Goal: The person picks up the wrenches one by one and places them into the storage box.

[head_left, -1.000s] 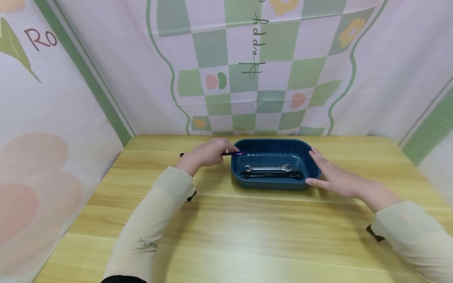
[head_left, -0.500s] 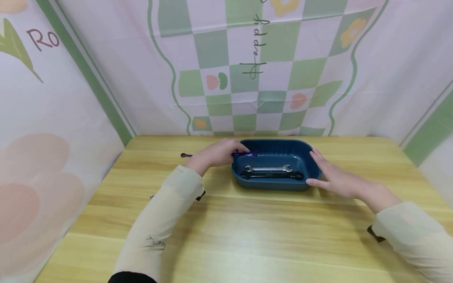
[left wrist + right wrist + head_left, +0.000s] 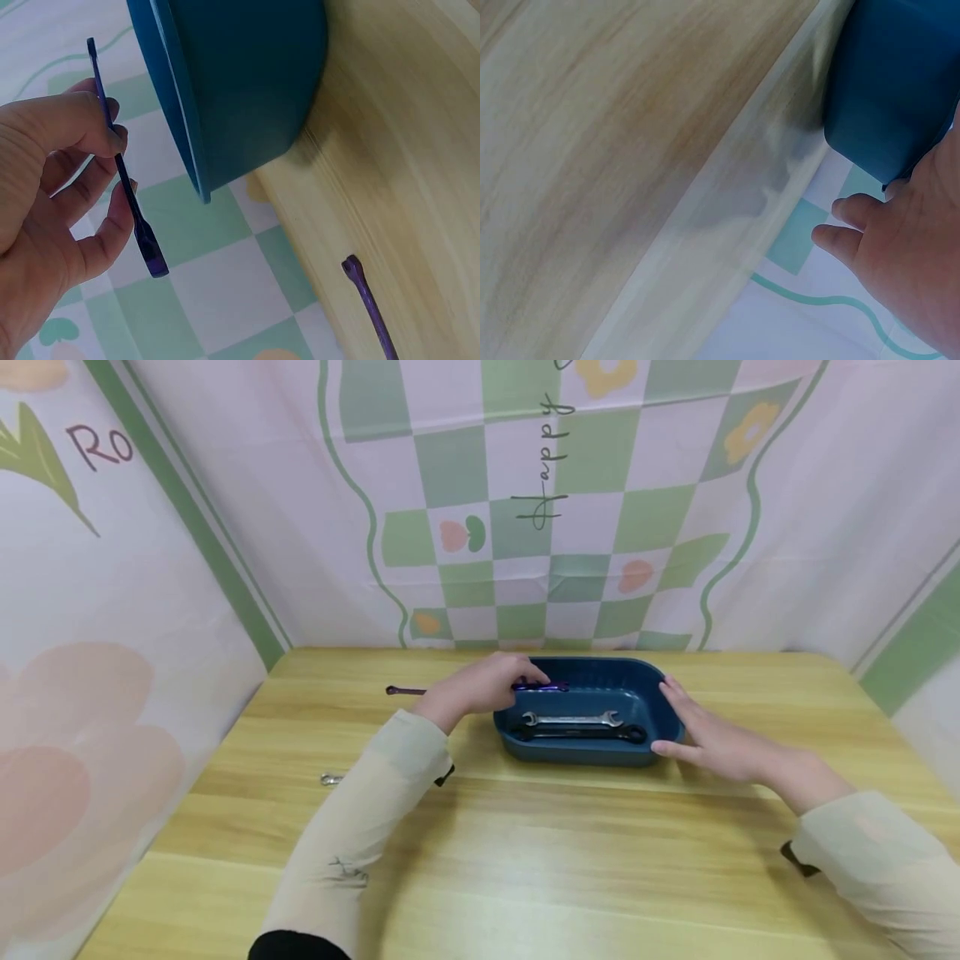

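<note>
My left hand (image 3: 491, 683) pinches a slim purple wrench (image 3: 148, 244) between thumb and fingers, over the left end of a dark blue box (image 3: 577, 755). The wrench's free end reaches in above the box floor in the head view. Inside the box, a silver open-end wrench (image 3: 573, 720) and a black wrench (image 3: 577, 733) lie side by side along the front wall. My right hand (image 3: 712, 739) rests against the box's right end, fingers extended, with the thumb at the front corner. In the right wrist view, its fingertips are partly hidden beside the box wall (image 3: 889, 90).
Another purple wrench (image 3: 405, 691) lies on the wooden table (image 3: 525, 860), left of the box and partly behind my left hand. The end of a silver wrench (image 3: 330, 779) shows beside my left sleeve. A patterned curtain (image 3: 450, 485) hangs along the table's back edge.
My left hand has moved right with the purple wrench, farther over the box. More of the other purple wrench and a silver wrench end have come into view. The right hand stays put.
</note>
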A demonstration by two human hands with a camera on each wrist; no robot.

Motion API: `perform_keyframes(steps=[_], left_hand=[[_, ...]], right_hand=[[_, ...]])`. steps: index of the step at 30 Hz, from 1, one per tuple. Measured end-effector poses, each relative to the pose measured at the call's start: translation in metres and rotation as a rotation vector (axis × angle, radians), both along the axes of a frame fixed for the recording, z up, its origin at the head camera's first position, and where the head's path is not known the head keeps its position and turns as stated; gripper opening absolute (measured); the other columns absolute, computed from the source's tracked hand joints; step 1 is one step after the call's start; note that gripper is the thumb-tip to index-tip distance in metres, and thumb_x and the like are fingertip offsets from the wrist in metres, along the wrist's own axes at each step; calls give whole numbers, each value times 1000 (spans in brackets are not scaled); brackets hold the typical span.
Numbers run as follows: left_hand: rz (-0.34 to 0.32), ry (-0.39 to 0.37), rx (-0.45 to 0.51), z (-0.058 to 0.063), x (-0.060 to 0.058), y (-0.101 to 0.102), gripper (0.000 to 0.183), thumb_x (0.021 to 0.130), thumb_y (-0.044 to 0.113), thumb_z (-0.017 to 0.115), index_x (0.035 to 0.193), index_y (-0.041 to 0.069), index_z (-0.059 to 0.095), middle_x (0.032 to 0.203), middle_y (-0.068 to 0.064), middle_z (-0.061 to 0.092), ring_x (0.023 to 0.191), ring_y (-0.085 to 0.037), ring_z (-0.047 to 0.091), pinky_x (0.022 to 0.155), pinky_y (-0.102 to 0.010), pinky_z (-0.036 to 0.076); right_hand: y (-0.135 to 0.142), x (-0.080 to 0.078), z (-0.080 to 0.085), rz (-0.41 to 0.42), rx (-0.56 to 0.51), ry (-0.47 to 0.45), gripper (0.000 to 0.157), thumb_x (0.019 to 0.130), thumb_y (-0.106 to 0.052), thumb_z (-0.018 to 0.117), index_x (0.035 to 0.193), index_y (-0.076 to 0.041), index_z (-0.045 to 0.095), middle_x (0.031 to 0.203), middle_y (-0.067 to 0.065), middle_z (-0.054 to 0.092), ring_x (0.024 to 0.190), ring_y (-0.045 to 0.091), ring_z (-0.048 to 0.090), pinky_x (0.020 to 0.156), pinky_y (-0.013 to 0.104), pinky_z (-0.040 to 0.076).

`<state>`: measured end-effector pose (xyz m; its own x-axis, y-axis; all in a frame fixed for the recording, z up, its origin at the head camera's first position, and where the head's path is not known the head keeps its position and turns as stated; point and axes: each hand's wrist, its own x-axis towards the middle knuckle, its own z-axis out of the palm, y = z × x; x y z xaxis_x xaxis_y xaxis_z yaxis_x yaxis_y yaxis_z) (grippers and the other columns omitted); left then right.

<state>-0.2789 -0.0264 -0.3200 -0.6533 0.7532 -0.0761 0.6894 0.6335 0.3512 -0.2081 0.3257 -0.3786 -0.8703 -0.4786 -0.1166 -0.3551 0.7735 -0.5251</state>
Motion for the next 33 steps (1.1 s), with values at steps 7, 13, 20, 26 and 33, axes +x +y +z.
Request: perform_keyframes(steps=[7,13,20,26,33], left_hand=[[-40,35,-2,-5,-1,12,55,91,-15,57,138,11,66,128,-8,64,117,-20,59,97,-29,50],[-57,37,7,-8,-1,22,55,90,-14,59,138,11,66,128,-7,65,114,-18,59,94,-27,50],[-69,-3,26,-11,-2,31,55,92,-15,55,139,11,65,131,-5,63,118,-18,57,97,-25,48],[-80,-5,39,-12,-3,38,54,93,-14,54,140,12,65,133,-4,62,119,-17,57,93,-23,48],[-81,11,26,-17,-3,47,55,93,-16,55,139,12,65,133,-5,63,120,-17,57,95,-23,48]], right_hand=[[0,0,1,1,-6,0,99,104,-38,61,162,-1,-10,166,23,-19,147,59,2,112,75,13],[1,0,1,1,1,-2,98,104,-37,61,162,-1,-10,166,23,-19,147,59,3,112,75,13],[-1,1,1,-5,20,-6,99,104,-39,60,162,-2,-10,166,22,-19,146,60,5,111,75,15],[-1,1,1,-7,19,0,98,104,-37,61,162,-2,-10,166,20,-20,146,60,6,111,75,15],[-2,1,2,-12,26,-2,98,104,-37,60,162,-2,-10,167,19,-20,146,60,5,111,75,15]])
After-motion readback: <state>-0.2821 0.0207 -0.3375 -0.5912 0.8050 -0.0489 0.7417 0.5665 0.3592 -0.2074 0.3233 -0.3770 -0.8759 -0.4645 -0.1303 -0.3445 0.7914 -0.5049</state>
